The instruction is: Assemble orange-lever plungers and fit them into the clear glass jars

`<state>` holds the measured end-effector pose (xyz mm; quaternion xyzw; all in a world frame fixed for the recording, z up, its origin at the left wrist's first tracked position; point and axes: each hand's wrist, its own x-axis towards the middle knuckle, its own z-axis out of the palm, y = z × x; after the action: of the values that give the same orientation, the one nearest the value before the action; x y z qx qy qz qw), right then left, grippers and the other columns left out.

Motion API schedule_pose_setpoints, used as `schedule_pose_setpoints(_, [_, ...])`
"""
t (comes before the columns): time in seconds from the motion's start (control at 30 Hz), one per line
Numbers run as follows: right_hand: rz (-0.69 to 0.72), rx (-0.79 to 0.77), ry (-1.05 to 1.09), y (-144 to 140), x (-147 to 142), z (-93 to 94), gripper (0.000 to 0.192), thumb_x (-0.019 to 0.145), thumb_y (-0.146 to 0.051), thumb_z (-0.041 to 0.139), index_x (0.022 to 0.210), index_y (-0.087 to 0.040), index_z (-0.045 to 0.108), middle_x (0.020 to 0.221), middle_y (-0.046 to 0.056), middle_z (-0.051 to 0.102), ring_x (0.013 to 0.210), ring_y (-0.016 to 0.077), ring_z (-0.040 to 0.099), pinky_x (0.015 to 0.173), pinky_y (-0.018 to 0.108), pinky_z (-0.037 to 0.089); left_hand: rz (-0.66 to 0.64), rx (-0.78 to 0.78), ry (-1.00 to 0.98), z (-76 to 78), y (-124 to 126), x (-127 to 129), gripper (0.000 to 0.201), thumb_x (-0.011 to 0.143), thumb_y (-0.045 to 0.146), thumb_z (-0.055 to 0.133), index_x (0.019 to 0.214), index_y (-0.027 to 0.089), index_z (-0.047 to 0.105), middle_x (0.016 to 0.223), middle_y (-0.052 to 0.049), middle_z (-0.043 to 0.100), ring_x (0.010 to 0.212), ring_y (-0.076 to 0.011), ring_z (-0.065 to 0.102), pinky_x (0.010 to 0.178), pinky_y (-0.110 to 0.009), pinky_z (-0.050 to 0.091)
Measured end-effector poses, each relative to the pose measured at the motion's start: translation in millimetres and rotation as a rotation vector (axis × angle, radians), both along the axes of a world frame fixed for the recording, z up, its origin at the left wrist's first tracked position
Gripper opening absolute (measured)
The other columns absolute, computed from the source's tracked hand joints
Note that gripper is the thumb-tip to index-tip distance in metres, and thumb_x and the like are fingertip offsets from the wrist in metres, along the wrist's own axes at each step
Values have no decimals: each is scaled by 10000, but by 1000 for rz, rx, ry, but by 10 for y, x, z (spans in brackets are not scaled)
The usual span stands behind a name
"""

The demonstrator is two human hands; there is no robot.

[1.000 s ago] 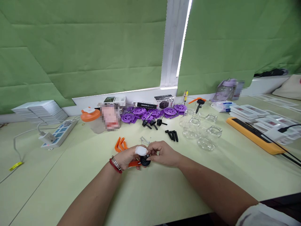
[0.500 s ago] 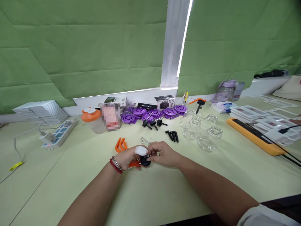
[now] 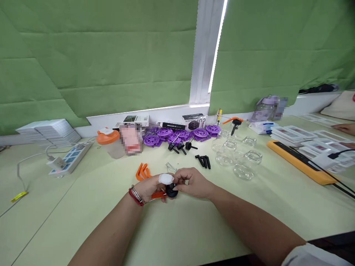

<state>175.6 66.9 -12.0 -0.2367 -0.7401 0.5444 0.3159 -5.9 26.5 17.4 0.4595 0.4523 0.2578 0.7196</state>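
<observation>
Fingers of my left hand (image 3: 151, 187) are closed round a part with a black round head (image 3: 172, 191) and an orange handle (image 3: 158, 194). A thin metal rod sticks out along the handle. White wrapping covers the thumb of that hand. My right hand (image 3: 191, 181) pinches at the top of the black head; whatever small piece lies between its fingertips is hidden. Just beyond the hands are loose orange handles (image 3: 142, 171) and several metal rods (image 3: 171, 167). Short black handle pieces (image 3: 203, 161) lie farther right.
Behind are purple wheel-shaped parts (image 3: 181, 135), black heads with rods (image 3: 181, 147) and clear glass jars (image 3: 244, 171). To the left stands a power strip (image 3: 70, 159); to the right lies an orange-and-black bar (image 3: 302, 162). Another person's hand (image 3: 345, 128) is at far right.
Both hands stay nearly in place on the black-headed part, with only slight finger movement. The other person's hand at far right has come further into view.
</observation>
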Motion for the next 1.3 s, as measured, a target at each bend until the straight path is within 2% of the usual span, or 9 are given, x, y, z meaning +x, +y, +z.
schedule_pose_setpoints(0.27, [-15,-22,-14,-19,0,6,137,674,-198,683,778,-147,610,642,-26,529,570,86,465,554,221,399,-14,26,-50,-42,-54,-7,459,676,590,548,903,199,628,779,-68,653,721,-235,587,534,-283,405])
schedule_pose_setpoints(0.43, [-166,-45,126,-11,29,101,211,675,-272,716,761,-167,555,649,-35,520,548,76,440,527,214,371,-48,181,-250,52,-79,47,762,692,765,411,1109,152,588,966,-125,614,838,-261,580,615,-312,445])
schedule_pose_setpoints(0.57, [-188,-137,227,12,80,157,307,752,-429,653,674,-150,550,573,-32,488,488,61,385,470,206,299,169,546,-194,99,-111,118,723,814,694,258,1253,176,505,1176,-149,516,1003,-265,523,850,-403,442])
schedule_pose_setpoints(0.7, [82,-361,239,-63,99,171,493,849,-567,448,808,-111,631,608,35,587,406,56,373,411,215,241,281,1105,277,15,-156,170,562,888,461,385,1404,255,303,1416,-118,256,1306,-293,262,1069,-488,252])
schedule_pose_setpoints(0.8, [177,-426,170,-141,81,183,389,797,-497,580,841,-114,629,585,7,571,405,57,379,412,210,251,257,1380,554,-95,-166,186,715,823,425,522,1440,269,195,1463,-122,121,1357,-335,146,1067,-531,244])
schedule_pose_setpoints(0.9, [103,-254,33,-119,41,202,292,789,-416,614,736,-129,615,560,-24,519,469,66,402,464,207,280,343,1531,695,-202,-124,158,845,783,425,582,1457,279,94,1481,-143,90,1358,-353,156,1041,-542,279])
schedule_pose_setpoints(1.03, [-171,280,-288,130,-112,204,278,860,-357,507,709,-155,625,608,-11,546,575,96,463,533,222,283,655,1569,773,-326,18,43,768,822,338,531,1445,252,89,1470,-161,171,1356,-326,194,1044,-544,255])
schedule_pose_setpoints(1.17, [-373,707,-667,473,-438,156,266,882,-346,473,814,-176,666,809,38,623,738,141,567,567,238,300,993,1352,875,-422,196,-111,601,835,291,482,1375,167,249,1394,-180,334,1299,-303,315,1042,-501,258])
schedule_pose_setpoints(1.3, [-346,796,-933,735,-795,40,313,909,-368,432,873,-180,679,930,65,629,801,156,611,600,244,355,1220,980,983,-492,326,-289,506,835,303,449,1305,155,336,1305,-172,456,1231,-307,404,1017,-504,264])
